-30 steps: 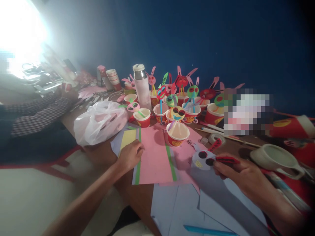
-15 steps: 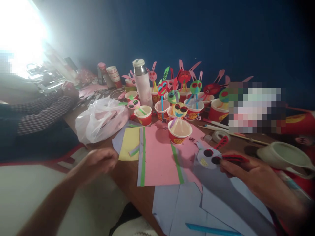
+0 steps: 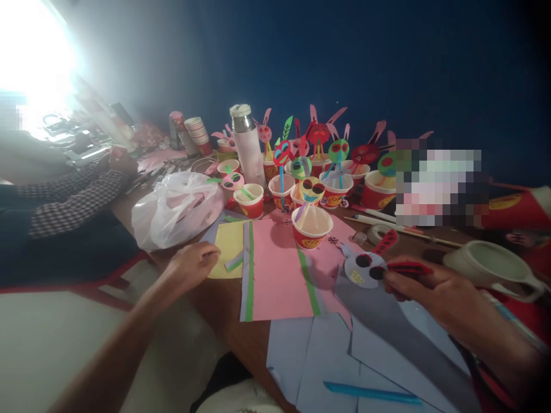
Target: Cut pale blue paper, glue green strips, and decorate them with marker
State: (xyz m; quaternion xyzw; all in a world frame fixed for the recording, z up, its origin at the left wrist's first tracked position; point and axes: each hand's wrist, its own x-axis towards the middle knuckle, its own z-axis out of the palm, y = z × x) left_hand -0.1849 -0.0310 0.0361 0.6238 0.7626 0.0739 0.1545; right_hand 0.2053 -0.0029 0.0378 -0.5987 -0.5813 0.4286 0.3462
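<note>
My right hand pinches the edge of a pale lilac paper face with dark round eyes, a yellow patch and red ears. It is held above blue-grey paper sheets. My left hand is closed, fingers curled, beside a yellow sheet; whatever it may hold is hidden. Between my hands lies a pink sheet with green and lilac strips. On its far part stands a paper cup bearing a yellow paper face.
Several cups with paper animal faces on straws stand behind, near a white flask. A white plastic bag sits at left, with a person's checkered sleeve beyond. At right are a mug and a tape roll. A blue straw lies in front.
My left hand has moved right and slightly up, to the edge of the yellow sheet. My right hand still holds the paper face in nearly the same place. The view has shifted slightly.
</note>
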